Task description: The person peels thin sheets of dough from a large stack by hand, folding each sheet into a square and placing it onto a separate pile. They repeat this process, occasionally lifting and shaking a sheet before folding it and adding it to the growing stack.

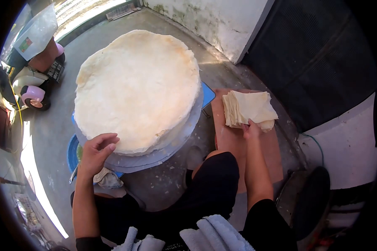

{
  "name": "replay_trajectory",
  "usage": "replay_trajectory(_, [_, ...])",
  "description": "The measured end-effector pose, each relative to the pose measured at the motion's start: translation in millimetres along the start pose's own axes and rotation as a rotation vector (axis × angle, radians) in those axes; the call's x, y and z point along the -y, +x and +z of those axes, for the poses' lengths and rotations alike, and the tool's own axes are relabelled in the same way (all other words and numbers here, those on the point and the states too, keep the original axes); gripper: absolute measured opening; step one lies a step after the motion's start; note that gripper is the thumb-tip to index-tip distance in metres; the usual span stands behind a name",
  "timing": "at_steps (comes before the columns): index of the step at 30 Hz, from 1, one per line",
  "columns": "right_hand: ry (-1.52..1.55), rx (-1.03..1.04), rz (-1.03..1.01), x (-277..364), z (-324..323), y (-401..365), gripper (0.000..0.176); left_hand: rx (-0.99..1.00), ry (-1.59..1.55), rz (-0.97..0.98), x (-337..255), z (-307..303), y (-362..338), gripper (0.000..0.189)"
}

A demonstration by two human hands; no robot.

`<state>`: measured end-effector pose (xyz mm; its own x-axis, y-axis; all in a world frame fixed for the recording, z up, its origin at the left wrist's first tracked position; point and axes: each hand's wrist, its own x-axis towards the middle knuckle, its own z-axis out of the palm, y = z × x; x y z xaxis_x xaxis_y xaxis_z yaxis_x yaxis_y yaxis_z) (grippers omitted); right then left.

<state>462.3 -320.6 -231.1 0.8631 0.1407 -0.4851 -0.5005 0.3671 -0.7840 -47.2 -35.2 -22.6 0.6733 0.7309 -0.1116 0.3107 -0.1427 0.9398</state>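
A tall stack of large, thin round flatbreads (138, 83) rests on a pale round sheet over a blue-edged stand. My left hand (97, 154) is at the near left rim of this stack, fingers slightly bent and the thumb apart from them, nothing held. On the right lies a pile of folded flatbread sheets (251, 106) on a brown board (228, 146). My right hand (251, 130) pinches the near edge of that pile, the thumb on top; the other fingers are partly hidden.
Below my left wrist are a crumpled cloth (108, 179) and a blue basin (73, 154). A pink and white scooter (33, 96) stands at the left on the concrete floor. A stained wall (213, 25) and a dark screen (314, 62) border the right.
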Motion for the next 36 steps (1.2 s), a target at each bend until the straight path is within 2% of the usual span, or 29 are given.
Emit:
replay_trajectory(2, [-0.074, -0.004, -0.023, 0.2, -2.4, -7.9, 0.039, 0.015, 0.029, 0.001, -0.7, 0.0, -1.5, 0.032])
replay_trajectory(7, [-0.219, 0.154, -0.050, 10.5, -10.8, -24.8, 0.037, -0.021, 0.025, -0.021, -2.1, -2.2, -4.9, 0.032])
replay_trajectory(14, [-0.180, 0.105, -0.105, -3.9, 1.2, -32.2, 0.042, -0.008, 0.039, -0.001, 0.3, 0.2, -1.9, 0.031])
replay_trajectory(17, [-0.269, 0.094, -0.131, 3.7, 4.2, -42.7, 0.038, 0.001, 0.043, 0.014, 0.9, 0.1, -2.0, 0.031])
replay_trajectory(20, [-0.423, 0.030, -0.102, 25.3, -13.9, -25.9, 0.033, -0.004, 0.020, 0.004, 1.3, -0.4, -2.2, 0.032])
replay_trajectory(22, [-0.211, -0.047, -0.136, 32.6, -30.8, -2.5, 0.029, -0.003, 0.018, 0.010, 2.9, -2.0, -3.3, 0.032])
replay_trajectory(28, [-0.164, -0.158, -0.284, 59.0, -24.3, 2.2, 0.028, -0.007, 0.064, -0.007, -4.9, 0.5, -3.7, 0.032])
replay_trajectory(31, [-0.079, -0.183, -0.269, 59.7, -23.5, 6.9, 0.028, -0.015, 0.068, 0.002, -1.1, -0.4, -2.8, 0.032])
replay_trajectory(34, [-0.151, -0.243, -0.305, 51.8, -36.4, 22.5, 0.031, -0.014, 0.040, 0.014, -1.3, -1.5, -2.8, 0.032])
replay_trajectory(36, [-0.316, -0.416, -0.522, 40.6, -43.2, 34.3, 0.035, -0.033, 0.033, 0.004, -3.5, -1.7, -3.6, 0.031])
